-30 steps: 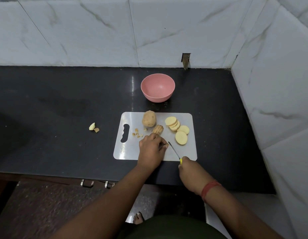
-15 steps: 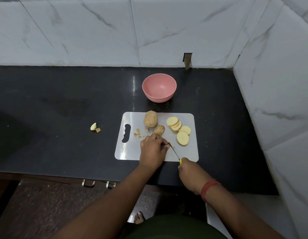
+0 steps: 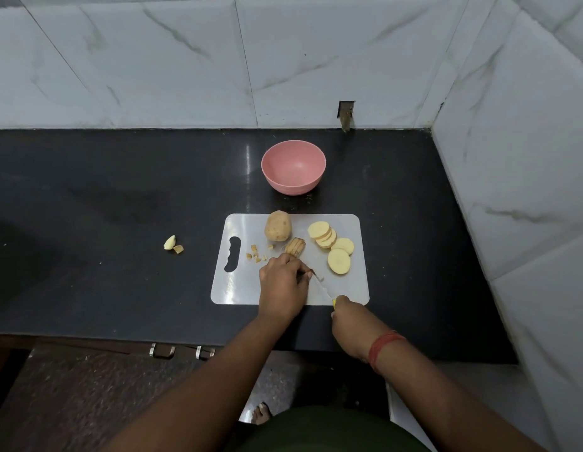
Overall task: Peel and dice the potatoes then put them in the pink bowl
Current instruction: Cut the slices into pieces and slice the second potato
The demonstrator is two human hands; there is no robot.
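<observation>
Knife has slid in under the left hand, whose fingers pin a slice mid-frame; dicing continues, right hand gripping the handle.

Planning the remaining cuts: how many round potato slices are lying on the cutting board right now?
5. Three overlap in a stack at the cutting board's far right; one lies beside it, one nearer. More may hide in the stack or under the left hand.

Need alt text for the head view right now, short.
Left hand steadies a hidden piece on the white cutting board while the right hand cuts with a yellow-handled knife. Potato slices and an unpeeled potato wait; the pink bowl is empty.
</observation>
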